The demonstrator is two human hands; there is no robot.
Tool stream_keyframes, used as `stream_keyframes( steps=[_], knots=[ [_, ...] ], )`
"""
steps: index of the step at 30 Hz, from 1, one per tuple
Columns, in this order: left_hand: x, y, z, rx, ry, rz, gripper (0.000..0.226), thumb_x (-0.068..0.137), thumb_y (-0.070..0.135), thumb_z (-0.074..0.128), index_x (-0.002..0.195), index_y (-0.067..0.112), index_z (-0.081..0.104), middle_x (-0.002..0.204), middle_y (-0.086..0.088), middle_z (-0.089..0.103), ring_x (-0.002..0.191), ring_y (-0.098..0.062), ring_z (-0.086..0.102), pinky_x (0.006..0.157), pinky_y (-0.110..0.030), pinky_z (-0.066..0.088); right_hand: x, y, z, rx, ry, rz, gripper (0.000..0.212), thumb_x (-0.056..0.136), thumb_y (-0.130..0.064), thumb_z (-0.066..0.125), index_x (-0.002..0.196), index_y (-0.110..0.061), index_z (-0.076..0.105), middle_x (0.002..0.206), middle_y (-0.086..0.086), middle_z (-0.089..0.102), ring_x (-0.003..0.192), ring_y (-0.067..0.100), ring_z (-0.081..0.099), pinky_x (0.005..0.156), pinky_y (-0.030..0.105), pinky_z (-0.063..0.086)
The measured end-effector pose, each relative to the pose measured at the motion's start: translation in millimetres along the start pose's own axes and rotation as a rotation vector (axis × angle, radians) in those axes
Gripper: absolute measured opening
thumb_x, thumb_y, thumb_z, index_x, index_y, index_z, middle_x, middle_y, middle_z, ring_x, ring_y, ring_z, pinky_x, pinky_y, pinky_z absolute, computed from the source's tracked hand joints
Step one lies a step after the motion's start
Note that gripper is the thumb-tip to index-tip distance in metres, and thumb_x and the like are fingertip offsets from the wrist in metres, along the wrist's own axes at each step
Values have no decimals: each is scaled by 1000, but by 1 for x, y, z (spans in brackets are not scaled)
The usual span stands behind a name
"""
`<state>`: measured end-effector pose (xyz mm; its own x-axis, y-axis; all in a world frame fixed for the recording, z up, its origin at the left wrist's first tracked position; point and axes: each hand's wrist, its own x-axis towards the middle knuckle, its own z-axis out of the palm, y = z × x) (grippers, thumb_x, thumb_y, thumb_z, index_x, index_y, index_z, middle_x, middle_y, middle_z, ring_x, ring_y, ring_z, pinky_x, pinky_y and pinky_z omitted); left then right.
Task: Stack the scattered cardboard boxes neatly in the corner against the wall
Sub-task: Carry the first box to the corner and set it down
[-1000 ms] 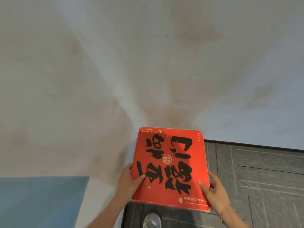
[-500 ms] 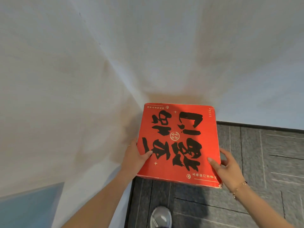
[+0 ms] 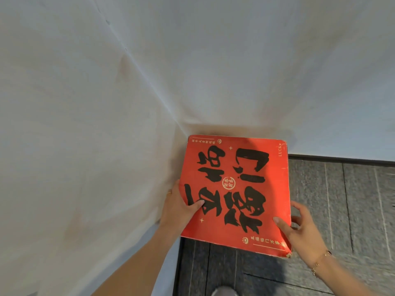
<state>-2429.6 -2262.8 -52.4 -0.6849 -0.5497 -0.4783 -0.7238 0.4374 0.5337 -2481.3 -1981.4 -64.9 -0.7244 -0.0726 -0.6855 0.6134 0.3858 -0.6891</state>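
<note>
A flat red cardboard box (image 3: 235, 189) with large black lettering sits in the corner where two white walls (image 3: 85, 103) meet, above grey carpet (image 3: 342, 199). The left hand (image 3: 179, 207) grips its left edge, thumb on top. The right hand (image 3: 303, 229) holds its near right corner, thumb on the lid, fingers curled beside the edge.
</note>
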Motion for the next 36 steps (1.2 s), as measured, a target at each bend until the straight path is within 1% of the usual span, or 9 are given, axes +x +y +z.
stream_keyframes(
  steps=[4, 7, 13, 17, 20, 23, 29, 33, 36],
  knots=[
    [12, -8, 0, 42, 32, -14, 88, 66, 37, 83, 138, 19, 35, 125, -2, 51, 118, -20, 50, 91, -30, 41, 12, -6, 13, 19, -6, -30, 54, 84, -12, 66, 130, -22, 38, 95, -2, 57, 83, 19, 64, 65, 36, 54],
    [18, -7, 1, 22, 63, 7, 88, 65, 33, 84, 138, 18, 36, 124, -5, 50, 118, -21, 48, 89, -26, 38, 22, -13, 21, 16, -9, -34, 55, 85, -13, 65, 131, -23, 37, 101, 3, 59, 87, 27, 66, 69, 43, 57],
    [36, -1, -1, -4, 67, 38, 86, 62, 30, 86, 133, 17, 39, 124, -3, 53, 120, -23, 47, 97, -33, 41, 28, -16, 29, 8, -7, -40, 57, 86, -12, 63, 134, -21, 33, 95, -2, 57, 74, 14, 63, 51, 22, 53],
    [43, -1, -3, 77, 64, 27, 81, 61, 28, 86, 127, 12, 42, 123, -6, 52, 120, -24, 46, 97, -33, 39, 29, -12, 35, 3, 4, -40, 57, 85, -11, 65, 133, -22, 34, 94, -2, 57, 71, 14, 63, 47, 18, 53],
    [43, 2, -2, 169, 61, 66, 95, 66, 33, 84, 142, 13, 30, 133, -8, 46, 127, -23, 39, 102, -34, 37, 28, -7, 35, 2, -2, -42, 56, 85, -7, 64, 130, -21, 34, 92, -7, 55, 67, 16, 63, 44, 16, 50],
    [39, 4, -2, 210, 46, 99, 102, 73, 35, 80, 151, 16, 16, 144, -8, 35, 134, -22, 32, 106, -37, 36, 29, -3, 37, 2, 6, -41, 56, 85, -6, 64, 129, -23, 34, 97, 0, 59, 65, 19, 62, 43, 17, 49],
    [38, -1, -2, 315, 41, 149, 97, 79, 42, 72, 151, 10, 16, 155, -6, 21, 142, -19, 19, 111, -35, 30, 33, -3, 33, -17, -18, -45, 56, 84, -7, 65, 127, -24, 33, 100, 3, 57, 75, 20, 63, 51, 27, 51],
    [36, -4, -2, 319, 46, 151, 97, 79, 40, 72, 151, 7, 16, 154, -8, 22, 142, -20, 20, 112, -34, 29, 36, 1, 35, -48, -30, -53, 60, 85, -7, 65, 131, -24, 32, 104, 7, 58, 70, 19, 61, 42, 15, 45],
    [34, -6, -3, 357, 7, 151, 99, 80, 40, 72, 151, 6, 13, 156, -9, 16, 144, -20, 15, 114, -32, 24, 37, 2, 33, -58, -40, -40, 61, 84, -9, 66, 132, -25, 32, 106, 8, 59, 64, 20, 62, 40, 16, 44]
  ],
)
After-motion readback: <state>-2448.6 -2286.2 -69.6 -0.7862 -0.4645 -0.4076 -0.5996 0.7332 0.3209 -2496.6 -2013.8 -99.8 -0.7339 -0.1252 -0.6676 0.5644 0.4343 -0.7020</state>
